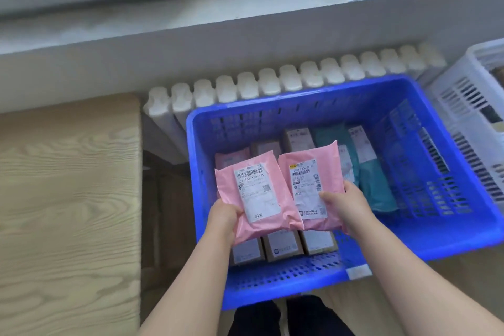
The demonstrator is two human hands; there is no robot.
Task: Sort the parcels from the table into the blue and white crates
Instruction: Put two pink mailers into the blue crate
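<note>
Over the blue crate (272, 109) I hold two pink mailer parcels side by side, labels up. My left hand (222, 215) grips the left pink parcel (231, 199) at its lower left corner. The right pink parcel (327, 169) is held at its lower right edge by my right hand (345, 206). Inside the crate lie several brown boxes (283, 245), teal mailers (379, 188) and another pink parcel (231, 157). The white crate (463, 95) stands at the right edge, partly cut off.
A light wooden table (68, 199) fills the left side. A white radiator (286, 82) runs behind the blue crate under a grey windowsill (191, 16). My dark trouser legs (286, 316) show at the bottom, in front of the crate.
</note>
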